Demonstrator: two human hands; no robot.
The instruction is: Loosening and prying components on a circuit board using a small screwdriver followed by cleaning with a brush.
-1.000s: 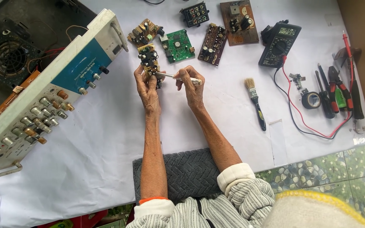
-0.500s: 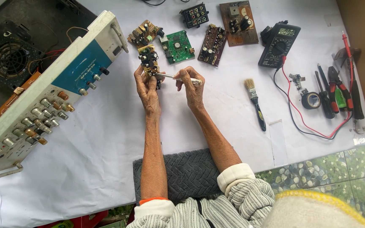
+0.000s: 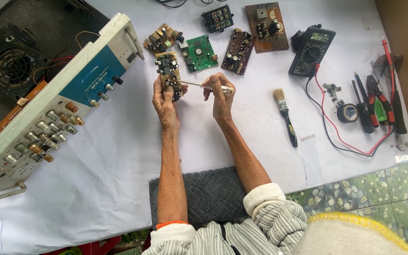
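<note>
The left hand (image 3: 165, 100) had its fingers (image 3: 158, 85) clamped along the edges of a small circuit board (image 3: 168, 71), holding it upright above the white sheet (image 3: 109, 179) near the bench's far middle. The right hand (image 3: 219, 94) pinched a slim metal tool (image 3: 199, 85) whose tip touched the board's face. The board looked light and stiff but delicate, crowded with small parts, so its bare edges seemed the safe place to grip. Just beyond lay a green board (image 3: 199, 53) and a brown board (image 3: 236, 51); a black multimeter (image 3: 311, 51) sat toward the far right corner, a paintbrush (image 3: 285, 115) beside the right hand. A panel of knobs (image 3: 48, 108) leaned along the left edge.
</note>
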